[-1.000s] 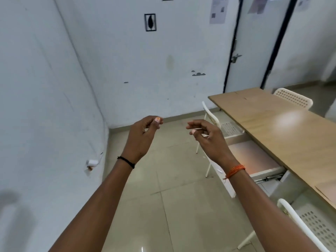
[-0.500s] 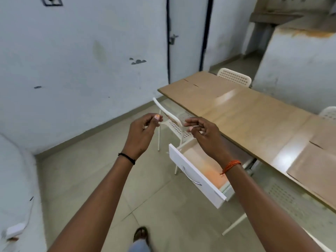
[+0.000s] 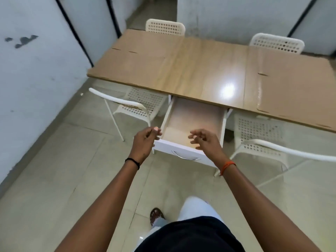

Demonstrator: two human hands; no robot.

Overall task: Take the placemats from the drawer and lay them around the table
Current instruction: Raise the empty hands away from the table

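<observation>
We are reaching both hands toward open drawer (image 3: 194, 120) at 12 o'clock: left hand (image 3: 145, 142) loosely curled, right hand (image 3: 205, 140) half-spread, both empty. Placemats (image 3: 289, 84) apparently lying on table (image 3: 205, 70) (drawer looking bare). Risk: knocking drawer front.

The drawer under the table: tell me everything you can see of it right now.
The drawer is pulled out from under the wooden table, between two white chairs. White front and sides, a curved metal handle on the front, a pale wood-look bottom. The visible part looks empty. The left hand is at its front left corner, the right hand above the front edge; contact is unclear.
</observation>
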